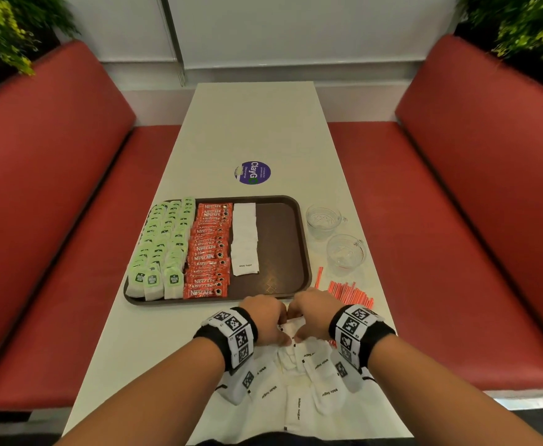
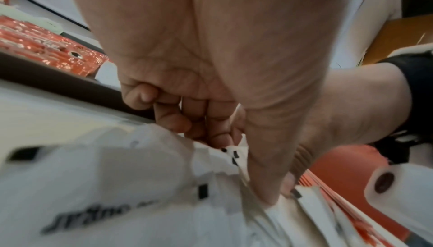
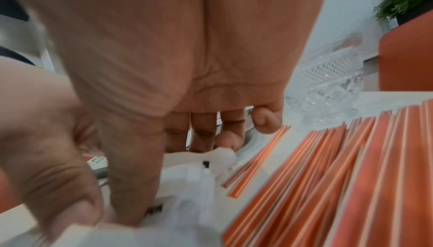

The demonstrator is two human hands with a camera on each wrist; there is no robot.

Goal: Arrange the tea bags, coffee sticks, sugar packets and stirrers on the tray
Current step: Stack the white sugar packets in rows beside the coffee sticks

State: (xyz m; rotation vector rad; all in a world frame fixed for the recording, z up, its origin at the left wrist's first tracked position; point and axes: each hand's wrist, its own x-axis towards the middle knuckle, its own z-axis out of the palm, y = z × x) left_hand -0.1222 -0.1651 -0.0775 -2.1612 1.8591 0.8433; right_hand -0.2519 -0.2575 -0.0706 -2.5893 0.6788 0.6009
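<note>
A brown tray point(image 1: 283, 239) holds rows of green tea bags point(image 1: 160, 246), red coffee sticks point(image 1: 209, 252) and a column of white sugar packets point(image 1: 245, 239); its right part is bare. Just in front of the tray's near edge my left hand point(image 1: 268, 320) and right hand point(image 1: 312, 317) meet, fingers curled, both pinching a small bunch of sugar packets point(image 1: 291, 326). In the left wrist view the left hand point(image 2: 222, 140) squeezes the bunch point(image 2: 236, 154) between thumb and fingers. In the right wrist view the right hand point(image 3: 178, 149) does the same. Orange stirrers point(image 1: 350, 292) lie beside the right hand.
A loose pile of sugar packets point(image 1: 296, 387) covers the table under my wrists. Two glass cups point(image 1: 323, 220) point(image 1: 346, 254) stand right of the tray. A round purple sticker point(image 1: 252, 173) lies beyond it. Red benches point(image 1: 54, 220) flank the narrow table.
</note>
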